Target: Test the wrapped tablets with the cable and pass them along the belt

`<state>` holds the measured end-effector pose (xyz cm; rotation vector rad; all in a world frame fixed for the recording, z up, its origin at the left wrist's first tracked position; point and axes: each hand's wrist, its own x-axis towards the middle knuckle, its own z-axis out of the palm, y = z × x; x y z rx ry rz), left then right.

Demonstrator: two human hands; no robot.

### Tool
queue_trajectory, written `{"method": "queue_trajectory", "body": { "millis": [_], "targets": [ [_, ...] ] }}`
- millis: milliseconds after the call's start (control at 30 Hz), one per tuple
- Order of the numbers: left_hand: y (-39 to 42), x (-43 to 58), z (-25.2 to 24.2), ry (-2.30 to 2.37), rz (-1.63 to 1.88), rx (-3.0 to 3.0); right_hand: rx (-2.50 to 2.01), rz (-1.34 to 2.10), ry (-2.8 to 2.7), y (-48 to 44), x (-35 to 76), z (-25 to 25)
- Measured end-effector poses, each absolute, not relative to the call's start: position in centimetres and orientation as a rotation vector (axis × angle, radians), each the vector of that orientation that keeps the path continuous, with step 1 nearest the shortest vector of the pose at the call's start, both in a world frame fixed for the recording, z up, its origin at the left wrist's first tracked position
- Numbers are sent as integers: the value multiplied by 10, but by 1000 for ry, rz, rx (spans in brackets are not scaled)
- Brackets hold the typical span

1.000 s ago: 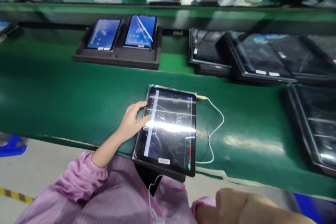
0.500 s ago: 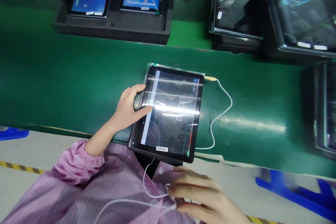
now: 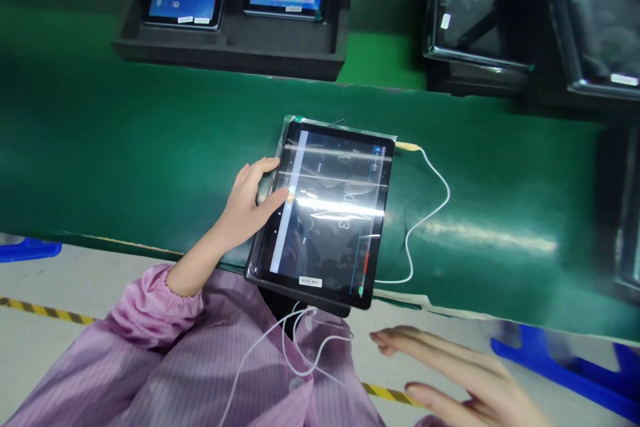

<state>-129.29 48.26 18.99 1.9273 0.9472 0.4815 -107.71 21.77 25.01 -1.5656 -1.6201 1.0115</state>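
Note:
A tablet (image 3: 325, 240) with a glossy film over its dark screen lies tilted at the front edge of the green table. My left hand (image 3: 253, 207) grips its left side, thumb on the screen and fingers at the edge. A yellow plug (image 3: 407, 146) with a white cord meets the tablet's upper right corner. Loose white cable (image 3: 320, 353) hangs in loops before my pink striped garment. To the right of those loops, beyond the table edge, my right hand (image 3: 450, 367) is open with fingers stretched out, slightly blurred, holding nothing.
Behind, a black foam tray (image 3: 230, 57) carries two lit tablets. At the back right, more tablets in film (image 3: 480, 13) rest on black trays. Blue stool-like pieces (image 3: 565, 367) stand below the green table (image 3: 125, 147), near yellow-black floor tape (image 3: 45, 310).
My right hand has let go of the white cable and moved right, its fingers stretching out. The cable now hangs in loose loops. My left hand stays on the tablet; its thumb has shifted slightly.

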Motion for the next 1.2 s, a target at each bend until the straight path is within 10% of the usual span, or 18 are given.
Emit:
{"method": "queue_trajectory", "body": {
  "millis": [267,1200],
  "targets": [
    [457,-1345,196,814,215,2116,-1982,93,-1342,333,-1020,207],
    [413,-1391,156,828,328,2678,-1906,271,-1358,395,-1005,152]
  ]
}}
